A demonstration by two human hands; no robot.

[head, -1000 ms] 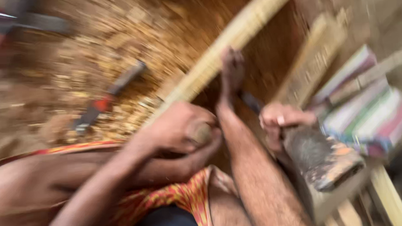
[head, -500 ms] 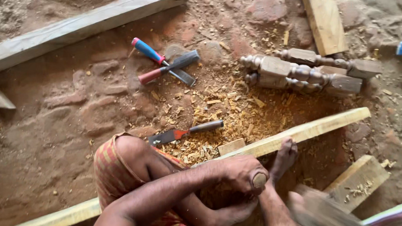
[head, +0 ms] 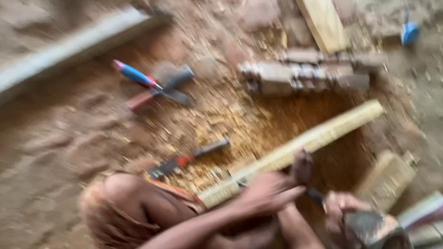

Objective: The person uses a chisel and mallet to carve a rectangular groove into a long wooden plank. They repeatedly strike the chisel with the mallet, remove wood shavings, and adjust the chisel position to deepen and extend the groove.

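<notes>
Inventory, left to right, from beside the seated person.

Grey plank [head: 66, 49]: up and left, well apart from both hands, on the dirt floor.

Blue-and-red handled tools [head: 151, 85]: crossed, above the left hand.

Chisel with dark handle [head: 191, 159]: among wood shavings [head: 231, 124], just left of the left hand.

Left hand [head: 265, 194]: fingers curled down onto the pale wooden strip [head: 320, 136], pinning it; a foot [head: 301, 167] presses the strip beside it.

Carved wooden posts [head: 303, 75]: above the hands.

Right hand [head: 344, 206]: fingers closed on a dark mallet-like block [head: 370, 227]; blur hides detail.

Step, judged: steadying the strip for striking.

Blue object [head: 409, 33]: far upper right. No labels legible.
</notes>
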